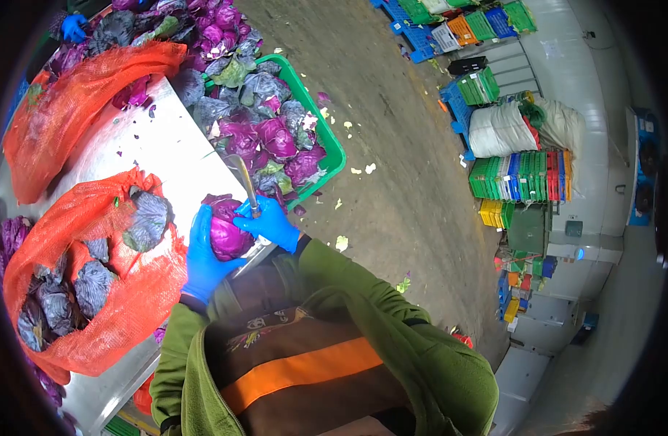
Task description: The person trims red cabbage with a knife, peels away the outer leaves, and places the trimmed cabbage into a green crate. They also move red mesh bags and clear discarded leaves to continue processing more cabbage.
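A peeled, shiny red cabbage (pixel 228 231) is in my blue-gloved left hand (pixel 203 254), whose fingers and thumb cup it from the side and below. My right hand (pixel 272 223), also in a blue glove, is closed round the handle of a knife with a curved metal blade (pixel 242 174); its fingers touch the cabbage's right side. The blade points away from me, above the cabbage. Beyond it, a green crate (pixel 326 138) is heaped with purple cabbage leaves. An open red mesh bag (pixel 130 298) with several dark cabbages lies to the left on the metal table (pixel 167 138).
Another red mesh bag (pixel 79 109) lies further up the table. At the top left, a co-worker's blue-gloved hand (pixel 74 27) is near piled leaves. Leaf scraps litter the concrete floor (pixel 392 182). Stacked coloured crates (pixel 523 176) and white sacks (pixel 501 131) stand along the wall.
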`<state>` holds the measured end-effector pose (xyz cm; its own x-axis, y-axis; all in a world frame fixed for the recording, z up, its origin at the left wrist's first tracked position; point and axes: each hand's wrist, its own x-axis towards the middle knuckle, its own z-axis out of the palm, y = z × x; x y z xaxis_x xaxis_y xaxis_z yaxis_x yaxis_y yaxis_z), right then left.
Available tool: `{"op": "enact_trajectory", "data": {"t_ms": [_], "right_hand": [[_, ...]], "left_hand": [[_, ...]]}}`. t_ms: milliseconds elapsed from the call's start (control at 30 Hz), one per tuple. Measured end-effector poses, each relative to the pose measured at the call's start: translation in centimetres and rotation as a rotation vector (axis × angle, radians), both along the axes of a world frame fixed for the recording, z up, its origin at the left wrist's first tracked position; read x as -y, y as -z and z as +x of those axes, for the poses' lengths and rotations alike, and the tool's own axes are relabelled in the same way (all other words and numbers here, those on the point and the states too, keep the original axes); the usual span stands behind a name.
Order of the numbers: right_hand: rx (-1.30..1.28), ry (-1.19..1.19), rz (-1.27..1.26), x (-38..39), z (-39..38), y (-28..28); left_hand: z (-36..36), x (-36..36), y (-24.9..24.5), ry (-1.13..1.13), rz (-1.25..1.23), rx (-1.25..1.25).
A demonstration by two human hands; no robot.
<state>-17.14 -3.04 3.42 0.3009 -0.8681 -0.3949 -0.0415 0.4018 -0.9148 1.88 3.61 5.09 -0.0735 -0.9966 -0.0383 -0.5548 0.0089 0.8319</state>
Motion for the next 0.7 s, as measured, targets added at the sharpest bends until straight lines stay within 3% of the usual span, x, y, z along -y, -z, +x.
{"op": "enact_trajectory", "data": {"t_ms": [67, 133, 167, 400, 467, 500, 567, 700], "right_hand": [[0.013, 0.011, -0.034, 0.1, 0.3, 0.2], [0.028, 0.029, -0.084, -0.1, 1.0, 0.4], [0.041, 0.047, -0.138, -0.2, 1.2, 0.6], [0.135, 0.229, -0.028, -0.3, 1.8, 1.6], [0.331, 0.452, 0.208, 0.2, 1.9, 1.8], [0.418, 0.509, 0.21, 0.4, 1.7, 2.0], [0.431, 0.535, 0.205, 0.9, 0.8, 2.5], [0.387, 0.663, 0.189, 2.9, -0.4, 7.1]], "left_hand": [[-0.8, 0.2, -0.6, -0.033, 0.002, 0.042], [-1.6, 0.6, -0.4, -0.291, 0.21, -0.281], [-1.4, 0.8, -0.6, -0.278, 0.224, -0.395], [0.4, 1.2, 2.0, -0.257, 0.278, -0.328], [1.3, 1.6, 2.4, -0.245, 0.271, -0.434], [1.5, 1.8, 1.9, -0.246, 0.269, -0.432], [1.7, 1.7, 0.5, -0.317, 0.422, -0.774], [3.2, 1.8, 3.5, -0.301, 0.404, -0.742]]}}
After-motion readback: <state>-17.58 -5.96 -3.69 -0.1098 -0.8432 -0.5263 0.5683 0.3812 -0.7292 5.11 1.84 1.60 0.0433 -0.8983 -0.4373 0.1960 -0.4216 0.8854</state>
